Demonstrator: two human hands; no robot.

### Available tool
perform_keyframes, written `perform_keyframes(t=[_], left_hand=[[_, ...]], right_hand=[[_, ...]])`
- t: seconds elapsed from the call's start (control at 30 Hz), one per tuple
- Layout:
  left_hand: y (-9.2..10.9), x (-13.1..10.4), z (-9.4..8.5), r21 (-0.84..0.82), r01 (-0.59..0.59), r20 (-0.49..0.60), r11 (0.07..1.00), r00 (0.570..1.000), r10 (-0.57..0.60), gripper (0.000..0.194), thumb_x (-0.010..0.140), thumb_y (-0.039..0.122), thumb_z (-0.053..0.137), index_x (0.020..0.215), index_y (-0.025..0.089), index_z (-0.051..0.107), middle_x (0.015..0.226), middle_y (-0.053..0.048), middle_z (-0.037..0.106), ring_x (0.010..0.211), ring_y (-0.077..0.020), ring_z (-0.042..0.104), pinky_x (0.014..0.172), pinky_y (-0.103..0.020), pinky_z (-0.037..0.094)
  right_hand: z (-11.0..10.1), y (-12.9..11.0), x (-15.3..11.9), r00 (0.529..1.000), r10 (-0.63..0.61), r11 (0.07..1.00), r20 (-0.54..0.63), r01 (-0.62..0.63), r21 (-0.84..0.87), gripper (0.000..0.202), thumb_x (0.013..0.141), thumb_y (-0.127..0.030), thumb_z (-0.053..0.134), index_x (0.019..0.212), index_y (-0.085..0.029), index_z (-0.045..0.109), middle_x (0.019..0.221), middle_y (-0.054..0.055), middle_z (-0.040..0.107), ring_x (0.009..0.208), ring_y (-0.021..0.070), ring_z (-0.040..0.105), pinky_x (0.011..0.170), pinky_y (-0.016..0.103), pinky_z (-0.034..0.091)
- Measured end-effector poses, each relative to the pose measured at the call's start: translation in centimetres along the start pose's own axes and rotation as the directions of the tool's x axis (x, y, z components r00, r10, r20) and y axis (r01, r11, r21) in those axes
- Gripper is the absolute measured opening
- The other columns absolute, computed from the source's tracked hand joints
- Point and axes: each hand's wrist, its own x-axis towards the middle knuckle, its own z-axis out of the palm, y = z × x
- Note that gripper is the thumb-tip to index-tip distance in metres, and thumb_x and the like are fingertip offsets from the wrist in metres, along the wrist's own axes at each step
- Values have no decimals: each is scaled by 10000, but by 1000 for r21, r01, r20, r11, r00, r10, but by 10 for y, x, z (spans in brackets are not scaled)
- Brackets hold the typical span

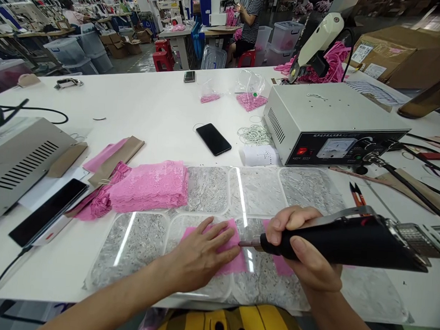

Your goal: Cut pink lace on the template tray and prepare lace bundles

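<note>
Looks like a garment workshop or sewing-factory floor. Shows rows of sewing machines (21,13) far beyond and left of the grip of the right hand (310,255) on a black tool (340,239). Also has a seated person (251,21) at work beyond the grip, slightly left, with red stools (163,54) farther left. Includes clear storage bins (285,35) almost straight beyond the grip, a cardboard box (400,51) beyond and right — and, nearer, a stack of pink lace (150,184) left of the grip, plus a metered control unit (337,126) just beyond.
</note>
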Motion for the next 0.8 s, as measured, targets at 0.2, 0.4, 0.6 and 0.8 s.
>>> perform_keyframes(t=[0.2,0.4,0.6,0.8], left_hand=[[0,-1,-4,-20,6,34,1000,999,-6,401,926,228,414,1325,220,444,1353,-131,451,1292,-295,361,1036,-510,320],[5,8,-7,-16,-3,-53,1000,999,2,359,936,200,397,1282,166,486,1326,-134,490,1273,-279,404,1039,-485,334],[25,41,-3,-23,-35,-112,999,993,32,321,958,247,394,1252,173,501,1324,-82,508,1250,-219,427,1079,-411,296],[30,56,10,-34,-66,-112,997,992,62,352,973,329,353,1272,193,481,1353,-87,479,1284,-248,392,1053,-446,308]], right_hand=[[-8,-11,0,994,-37,999,-100,37,4,109,816,-249,587,911,-197,573,797,23,527,565,121,520,515,310,474],[-43,-25,3,924,-53,998,-378,35,-54,92,704,-240,615,785,-202,595,765,12,505,535,118,473,496,312,448],[-54,-18,5,893,-98,995,-438,80,-59,105,688,-206,571,792,-185,566,767,6,494,549,111,502,526,293,459],[-52,-10,4,916,-119,991,-384,89,-95,98,739,-213,569,830,-178,555,803,13,497,567,118,527,550,310,470]])
